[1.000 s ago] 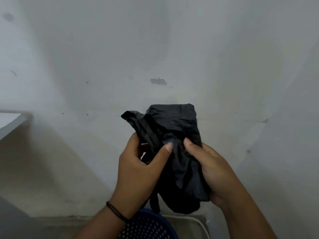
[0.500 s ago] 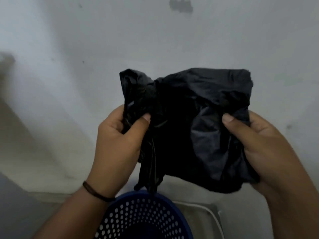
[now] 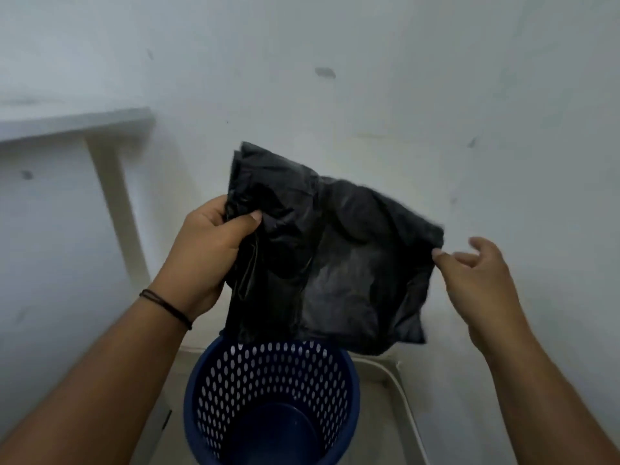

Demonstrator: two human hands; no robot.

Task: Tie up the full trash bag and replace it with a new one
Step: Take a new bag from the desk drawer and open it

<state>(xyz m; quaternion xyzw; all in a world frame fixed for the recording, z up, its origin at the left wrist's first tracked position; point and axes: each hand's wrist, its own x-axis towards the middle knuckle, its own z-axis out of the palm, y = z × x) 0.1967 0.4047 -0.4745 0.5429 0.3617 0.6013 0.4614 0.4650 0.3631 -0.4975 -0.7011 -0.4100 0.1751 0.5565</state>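
Observation:
A new black trash bag (image 3: 335, 260), partly unfolded and crumpled, hangs in front of me over a blue perforated bin (image 3: 271, 397) with no liner in it. My left hand (image 3: 208, 253) grips the bag's bunched left edge, thumb across the front. My right hand (image 3: 476, 273) pinches the bag's right corner between thumb and forefinger, the other fingers spread loose. The bag's lower edge hangs just above the bin's far rim. The full bag is not in view.
A white wall (image 3: 369, 78) stands close behind the bin. A white shelf or tabletop (image 3: 73, 120) with a slanted leg (image 3: 117, 209) juts out at the left. A pale cable or pipe (image 3: 402, 391) runs along the floor to the right of the bin.
My hands have drawn apart and the bag has spread wider. My right hand went from a full grip to a fingertip pinch at the corner. The view tilted down, showing more of the bin.

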